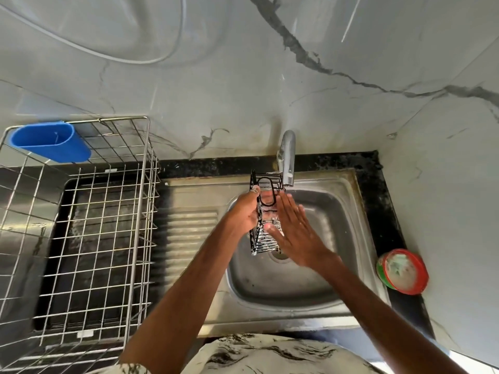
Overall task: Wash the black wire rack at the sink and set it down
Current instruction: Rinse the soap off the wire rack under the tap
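The black wire rack [265, 243] is held upright over the basin of the steel sink [348, 228], its top end just under the spout of the tap [287, 157] and its lower end above the drain. The left hand [244, 211] grips the rack's left edge with curled fingers. The right hand [295, 234] lies flat against its right face, fingers straight and together. White flecks on the wires look like suds, though the blur makes that uncertain. Bare basin shows to the right of the hands and toward the near rim. The ribbed drainboard [189, 233] lies bare to the left. Beyond its left edge stands a tall wire dish basket [97, 238] with a blue plastic cup [51, 141] hung on its far rail. A red-rimmed tub [403, 271] sits on the narrow black counter [378, 201] between the sink's right rim and the marble wall [445, 211].
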Motion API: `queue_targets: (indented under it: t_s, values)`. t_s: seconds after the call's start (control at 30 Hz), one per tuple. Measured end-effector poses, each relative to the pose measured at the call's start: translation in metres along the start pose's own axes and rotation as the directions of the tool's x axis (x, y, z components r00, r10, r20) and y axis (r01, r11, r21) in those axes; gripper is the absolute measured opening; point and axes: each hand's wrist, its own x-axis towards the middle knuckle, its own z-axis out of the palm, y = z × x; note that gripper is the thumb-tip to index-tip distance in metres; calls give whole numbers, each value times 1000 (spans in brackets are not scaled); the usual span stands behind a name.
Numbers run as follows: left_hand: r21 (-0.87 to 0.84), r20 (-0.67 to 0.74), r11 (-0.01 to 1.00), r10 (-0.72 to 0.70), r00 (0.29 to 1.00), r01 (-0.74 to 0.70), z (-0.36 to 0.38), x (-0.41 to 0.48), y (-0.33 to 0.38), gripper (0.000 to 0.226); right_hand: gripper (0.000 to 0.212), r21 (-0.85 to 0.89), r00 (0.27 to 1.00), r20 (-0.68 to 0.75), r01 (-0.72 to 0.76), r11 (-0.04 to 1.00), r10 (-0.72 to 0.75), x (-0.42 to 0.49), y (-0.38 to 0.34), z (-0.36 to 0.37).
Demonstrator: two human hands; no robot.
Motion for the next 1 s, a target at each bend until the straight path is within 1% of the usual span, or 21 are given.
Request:
queue_targets:
  t_s: [0.07,0.17,0.2,0.23,0.27,0.3,0.33,0.4,0.43,0.47,0.5,0.57,0.6,0.63,0.67,0.7,0.77,0.83,0.9,0.93,1.0]
  values:
    - [9,-17,1000,2,1000,-2,-3,4,-1,46,100,52,998,42,-42,998,40,29,5,-9]
    - [24,36,1000,5,999,-6,-3,5,-2,39,79,239,993,75,-107,965,92,67,8,-26]
    - [18,63,1000,8,998,-9,-2,5,-2,39,75,305,989,111,-128,944,99,76,9,-32]
    - [6,91,1000,7,996,-7,-2,5,-1,41,75,397,981,157,-168,902,114,84,13,-35]
    - [5,110,1000,0,994,0,-1,5,0,44,75,506,970,187,-232,831,157,89,15,-37]
    - [15,124,1000,-6,992,4,0,5,1,46,71,582,960,172,-279,764,220,92,18,-34]
    - [40,129,999,-15,992,10,2,3,2,47,63,612,956,114,-283,738,271,92,20,-33]
    - [136,165,991,-20,986,-3,2,3,5,49,48,526,951,-33,-245,814,308,92,31,-30]
    - [198,202,980,-13,979,-28,2,2,6,50,46,486,948,-53,-250,838,313,92,40,-30]
    - [275,240,960,-14,971,-54,2,2,7,53,49,465,950,-29,-264,845,312,91,51,-33]
    - [355,262,932,-21,965,-76,2,2,9,54,60,468,947,26,-295,833,320,90,62,-37]
    - [506,232,857,-30,972,-95,4,6,12,53,90,509,923,157,-381,772,353,86,81,-48]
    - [574,215,812,-20,976,-110,6,9,14,53,97,529,911,205,-412,742,359,84,89,-52]
    - [626,206,769,-7,978,-127,8,14,16,51,98,541,907,224,-420,728,357,81,90,-56]
    - [672,203,726,8,979,-145,12,18,18,49,94,531,906,219,-422,734,363,79,91,-59]
    - [709,207,685,26,978,-169,14,23,19,47,89,500,915,188,-402,767,358,79,92,-60]
    - [771,266,594,29,964,-230,19,28,25,44,78,421,938,127,-346,838,323,79,92,-63]
    - [798,352,527,-15,936,-292,19,29,35,45,54,354,954,81,-297,887,288,76,92,-70]
    - [812,435,456,-58,899,-364,18,31,45,45,35,337,954,46,-295,894,298,67,88,-81]
    - [824,465,398,-68,883,-403,18,29,51,42,30,335,949,40,-307,891,312,61,82,-87]
    - [829,508,290,-31,861,-478,19,32,59,36,26,287,946,62,-324,902,320,51,74,-89]
